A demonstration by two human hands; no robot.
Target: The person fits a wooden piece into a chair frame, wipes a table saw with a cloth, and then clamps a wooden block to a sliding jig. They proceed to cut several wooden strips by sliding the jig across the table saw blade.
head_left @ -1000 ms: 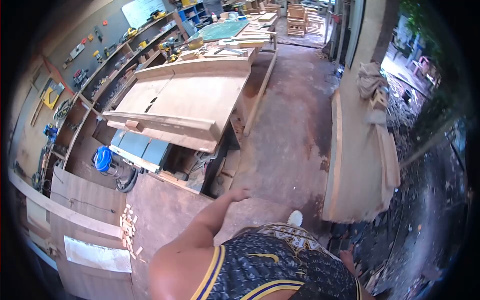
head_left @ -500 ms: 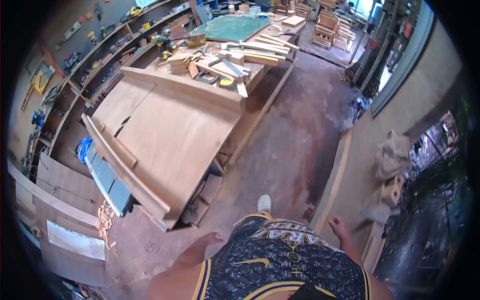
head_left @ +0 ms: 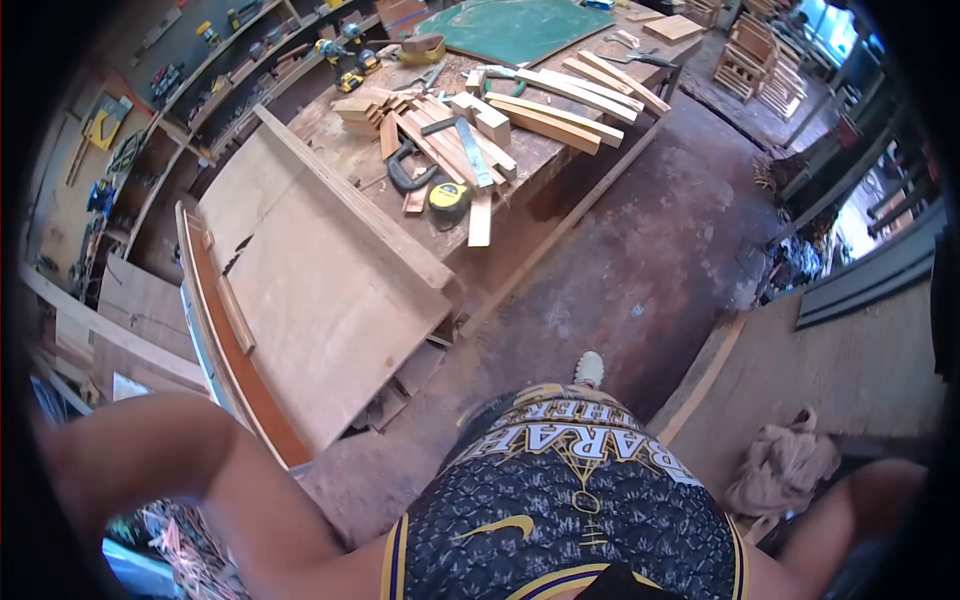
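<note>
Left hand point(head_left: 80, 475) and right hand point(head_left: 890, 490), blurred at the view's edges; whether fingers are spread or closed cannot be told. The plywood panel point(head_left: 320, 290), railed along two sides, lies ahead of the left arm, near the tabletop point(head_left: 545, 157), which bears two drills point(head_left: 350, 78), one tape measure point(head_left: 448, 203) and wood strips point(head_left: 580, 95). Jersey point(head_left: 570, 500): one swoosh, letters "THER". Crumpled cloth point(head_left: 785, 465): beside the right arm.

Light: moderate, daylight; openings point(head_left: 834, 38) at two o'clock blown blue-white. Shadow: dark under bench point(head_left: 542, 182), one o'clock. Sheen: soft, floor point(head_left: 640, 240). Focus: centre fairly clear; left arm point(head_left: 235, 475), eight o'clock, and right arm point(head_left: 850, 515), four o'clock, motion-blurred. Lens: fisheye bowing, black vignetted rim.
</note>
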